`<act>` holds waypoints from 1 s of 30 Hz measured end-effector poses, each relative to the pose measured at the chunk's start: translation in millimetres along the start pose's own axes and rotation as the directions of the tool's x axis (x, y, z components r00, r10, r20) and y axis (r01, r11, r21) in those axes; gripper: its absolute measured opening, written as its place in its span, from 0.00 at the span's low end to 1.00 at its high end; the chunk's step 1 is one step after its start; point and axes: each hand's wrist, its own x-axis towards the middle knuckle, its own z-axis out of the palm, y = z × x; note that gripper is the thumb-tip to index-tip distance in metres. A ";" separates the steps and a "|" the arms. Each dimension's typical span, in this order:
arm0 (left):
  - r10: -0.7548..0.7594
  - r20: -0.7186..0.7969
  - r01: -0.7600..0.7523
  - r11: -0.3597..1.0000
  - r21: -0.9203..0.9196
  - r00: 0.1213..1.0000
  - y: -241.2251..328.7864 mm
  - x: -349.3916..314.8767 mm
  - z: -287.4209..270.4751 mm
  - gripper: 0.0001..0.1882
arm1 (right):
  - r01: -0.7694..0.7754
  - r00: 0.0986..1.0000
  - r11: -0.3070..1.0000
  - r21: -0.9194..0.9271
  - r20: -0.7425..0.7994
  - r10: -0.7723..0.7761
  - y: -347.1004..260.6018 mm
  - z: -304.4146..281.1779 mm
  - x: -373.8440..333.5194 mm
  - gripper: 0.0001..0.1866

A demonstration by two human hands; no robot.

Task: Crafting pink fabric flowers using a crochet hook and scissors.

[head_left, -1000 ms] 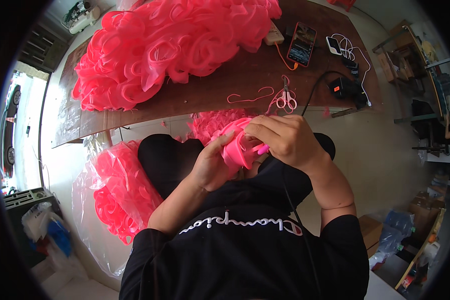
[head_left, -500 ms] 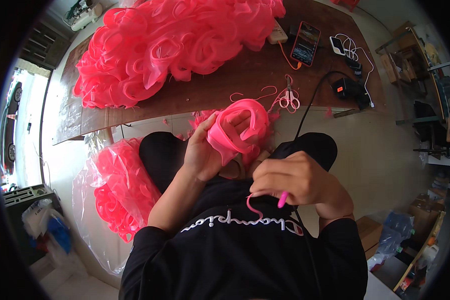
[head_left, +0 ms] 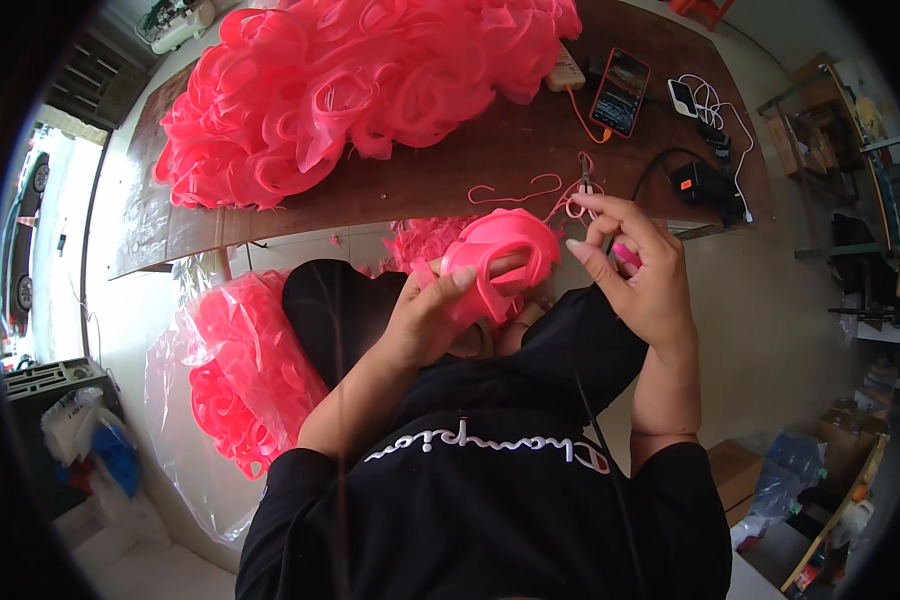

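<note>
And here's the left hand [head_left: 420,312], clamped on a pink fabric flower [head_left: 520,228], thumb pressed on the near side, the looped petals spreading forward and to the right of it. Across the gap comes the right hand [head_left: 655,270], raised just beside the flower but apart from it — thumb and forefinger parted, the curled fingers closed round a bright pink stick [head_left: 626,254]. Right behind those fingertips, partly covered, lie the scissors [head_left: 584,185] on the worktop [head_left: 410,190]. Beyond the right hand rests a phone [head_left: 620,92]; ahead of the left, a big heap of pink flowers [head_left: 350,100]. Left of that hand, well apart — a clear bag [head_left: 170,400] with more pink flowers [head_left: 235,400].
</note>
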 end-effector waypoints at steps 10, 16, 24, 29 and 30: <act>0.126 0.075 -0.135 0.983 0.129 0.989 -0.6 -4.8 -5.6 0.34 | 0.035 0.990 0.989 0.145 0.127 -0.054 -12.7 15.2 6.2 0.08; 0.064 0.044 -0.058 0.990 -0.131 0.997 8.2 -3.5 -1.2 0.39 | 0.089 0.986 0.989 0.119 0.132 -0.105 -0.6 17.6 1.2 0.10; 0.153 0.029 -0.125 0.889 -0.440 0.988 4.7 -4.1 -21.6 0.35 | 0.042 0.858 0.832 0.553 -0.447 0.253 27.5 -40.3 5.1 0.12; 0.233 0.143 -0.128 0.847 -0.517 0.962 6.6 -3.9 -29.9 0.34 | 0.155 0.602 0.740 0.654 -0.657 0.454 79.5 -64.4 15.3 0.13; 0.269 0.128 -0.158 0.821 -0.549 0.955 6.2 -6.2 -43.6 0.33 | 0.175 0.556 0.688 0.704 -0.648 0.521 94.9 -80.4 11.4 0.11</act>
